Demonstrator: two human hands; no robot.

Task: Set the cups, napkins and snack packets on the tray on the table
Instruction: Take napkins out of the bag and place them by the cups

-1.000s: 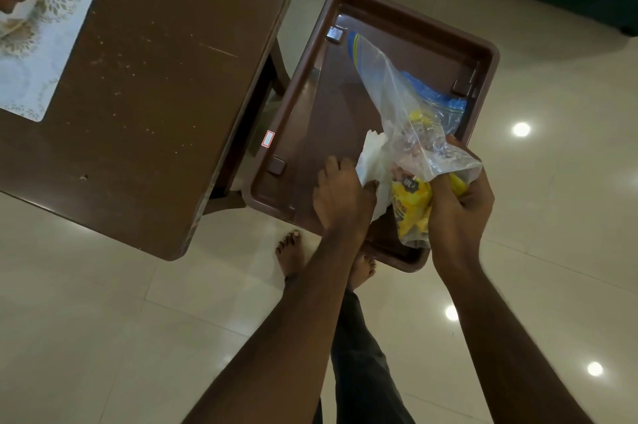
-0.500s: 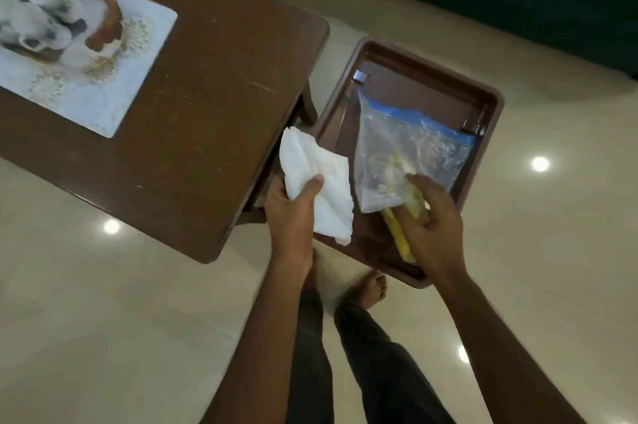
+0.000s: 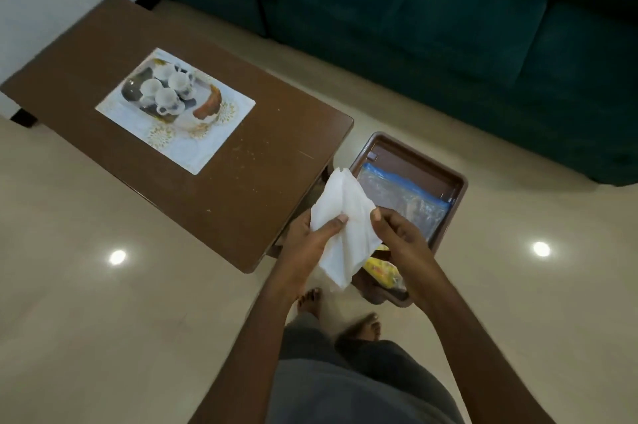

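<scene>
Over the near-left corner of the brown tray (image 3: 460, 189), both hands are on the white napkins (image 3: 340, 202) now. The left hand (image 3: 309, 239) grips the stack. The right hand (image 3: 397, 233) was on the zip bag (image 3: 404, 197) half a second ago; it's let go and pinches the napkins' right edge. The bag lies flat in the tray, with the yellow snack packets (image 3: 379, 268) at the near end. I'm guessing the napkins get set down next.

Brown table (image 3: 262, 189) bears a printed placemat (image 3: 207, 144); beside it, tray (image 3: 461, 190) holds bag (image 3: 402, 194).
</scene>
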